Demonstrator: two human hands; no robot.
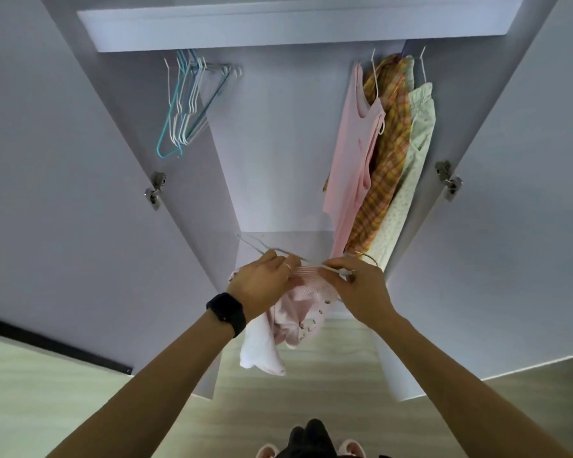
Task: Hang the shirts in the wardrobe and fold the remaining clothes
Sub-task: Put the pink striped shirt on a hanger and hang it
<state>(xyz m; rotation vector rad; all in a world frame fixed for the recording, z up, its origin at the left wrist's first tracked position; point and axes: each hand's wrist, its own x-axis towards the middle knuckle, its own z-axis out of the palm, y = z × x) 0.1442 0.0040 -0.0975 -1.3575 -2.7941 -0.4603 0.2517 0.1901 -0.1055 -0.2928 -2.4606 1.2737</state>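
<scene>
Between wardrobe doors (80, 193), left hand (262, 285), right hand (358, 289) grip shirt (298, 312) on hanger (257, 246).

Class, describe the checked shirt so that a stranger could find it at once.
Look inside the open wardrobe, at the clothes hanging on the right. The checked shirt hangs between a pink top and a pale floral garment. It alone is orange-and-yellow plaid.

Pink shirt (298, 312); orange plaid dress (386, 150); teal hanger (166, 133) (others white).
</scene>
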